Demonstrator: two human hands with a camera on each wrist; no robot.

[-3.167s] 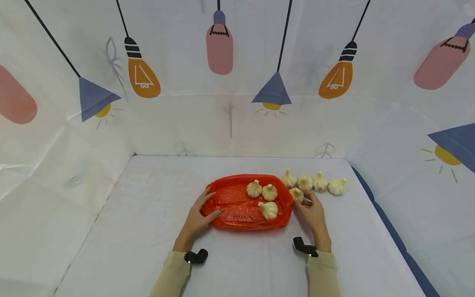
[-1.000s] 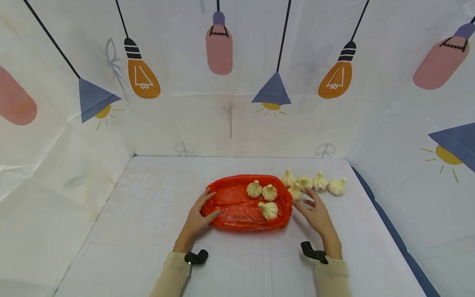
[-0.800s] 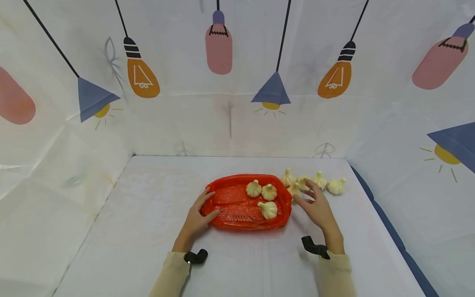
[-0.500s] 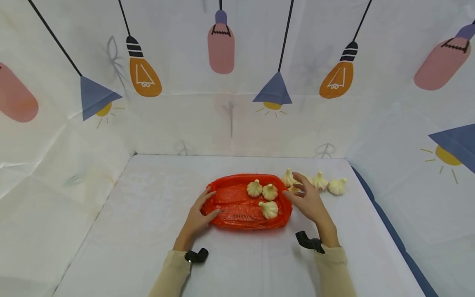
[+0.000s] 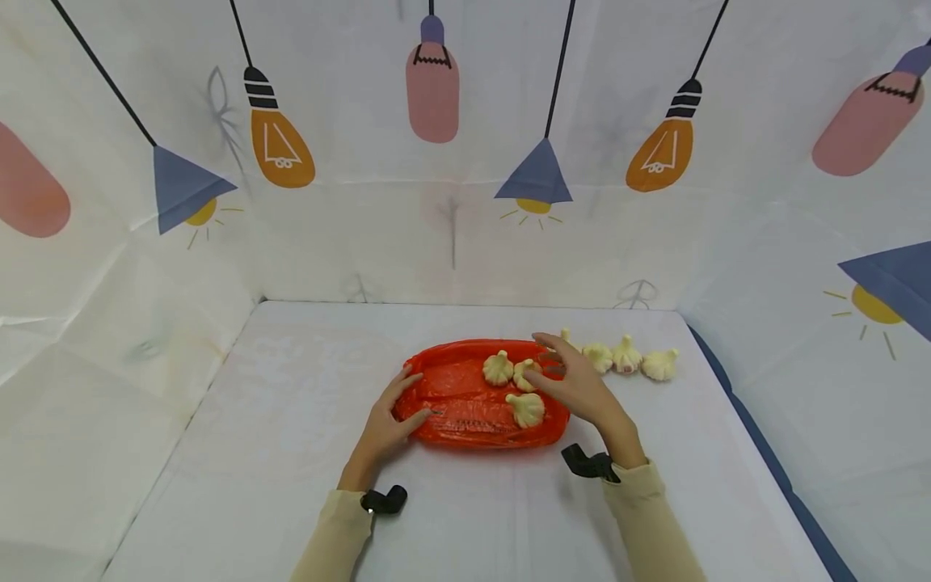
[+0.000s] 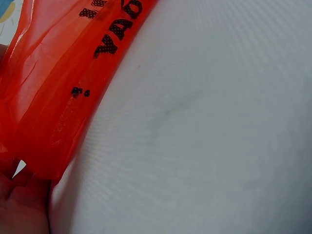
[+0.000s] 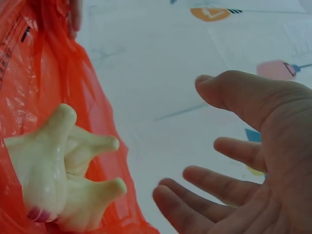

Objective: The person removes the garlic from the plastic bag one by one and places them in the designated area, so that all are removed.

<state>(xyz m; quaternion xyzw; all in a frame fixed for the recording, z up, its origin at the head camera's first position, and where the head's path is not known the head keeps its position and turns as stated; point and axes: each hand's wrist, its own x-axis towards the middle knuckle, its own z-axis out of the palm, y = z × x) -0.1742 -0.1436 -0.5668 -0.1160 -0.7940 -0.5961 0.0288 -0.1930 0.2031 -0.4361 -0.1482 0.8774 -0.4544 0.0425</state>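
A red plastic bag [image 5: 458,388] with black lettering lies spread wide, its mouth upward. My left hand [image 5: 388,424] holds the left edge of the bag, thumb across the rim. Inside, toward the right end, sit three garlic bulbs: one at the back [image 5: 498,369], one beside it [image 5: 524,375] and one nearer the front [image 5: 527,410]. My right hand [image 5: 578,388] hovers over the bag's right end, fingers spread and holding nothing. In the right wrist view the garlic [image 7: 46,170] stands left of the open fingers [image 7: 222,187].
Right of the bag, several more garlic bulbs [image 5: 627,356] lie in a row on the white table [image 5: 291,453]. My right hand partly covers the nearest ones. A patterned white sheet [image 5: 349,234] with printed lamps hangs behind and at both sides.
My right hand has left the garlic bulb by the bag's right rim and moved left, over the bag. My left hand and the bulbs in the bag stay in place.
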